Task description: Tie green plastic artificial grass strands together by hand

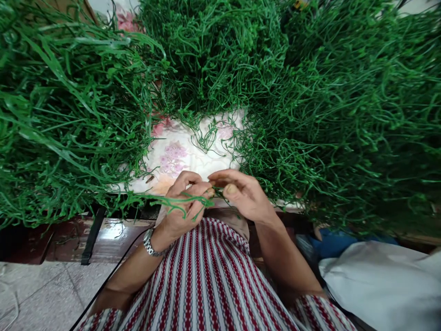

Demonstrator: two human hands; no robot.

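My left hand (184,202), with a metal watch (150,243) on its wrist, pinches a green plastic stem (161,200) between thumb and forefinger. The stem's branched, lighter green end trails out to the left across the fingers. Close against it, my right hand (246,195) curls its fingers at the same spot. A thin dark green stem (222,189) runs between its thumb and forefinger; the exact contact is partly hidden. Both hands are above the near edge of a white flowered cloth (203,161), in front of my lap.
Large heaps of green plastic stems lie left (69,124), at the back (220,50) and right (344,119). A few loose stems (206,138) rest on the cloth. A white sack (379,280) is at lower right. A black strap (93,236) and a cable (113,276) hang at left.
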